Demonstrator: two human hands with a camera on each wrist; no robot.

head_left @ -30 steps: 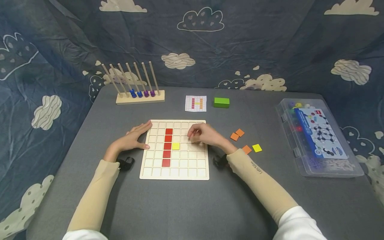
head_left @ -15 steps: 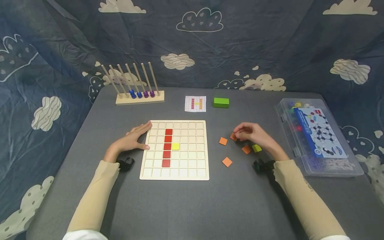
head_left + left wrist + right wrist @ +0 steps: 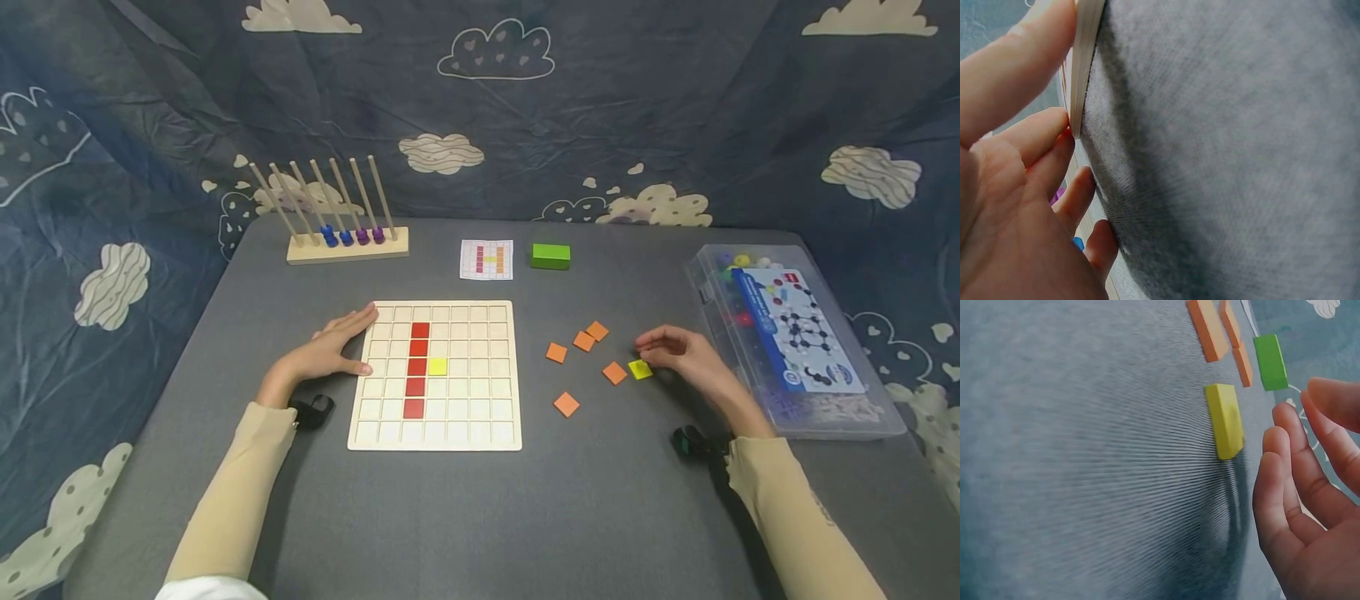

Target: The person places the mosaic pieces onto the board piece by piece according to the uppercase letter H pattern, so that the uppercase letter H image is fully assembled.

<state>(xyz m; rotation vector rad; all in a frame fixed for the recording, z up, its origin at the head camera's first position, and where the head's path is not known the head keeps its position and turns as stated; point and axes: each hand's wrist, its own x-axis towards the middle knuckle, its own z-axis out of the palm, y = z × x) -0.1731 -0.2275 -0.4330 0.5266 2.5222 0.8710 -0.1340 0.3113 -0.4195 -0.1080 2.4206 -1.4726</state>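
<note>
A pale wooden grid board lies in front of me, with a column of red square tiles and one yellow tile beside them. My left hand rests at the board's left edge, thumb and fingertips touching it; the left wrist view shows the thumb against its side. Over on the right, my right hand hovers by a loose yellow tile. The right wrist view shows the fingers apart from that yellow tile and holding nothing. Several orange tiles lie between hand and board.
Behind the board lie a pattern card and a green block. A wooden peg rack with blue and purple beads stands at back left. A clear plastic case sits right, close to my right forearm.
My right hand has moved right from over the board, past the pair of orange tiles, to the loose yellow tile. Orange tiles earlier behind the arm now show. The left hand stays put.
</note>
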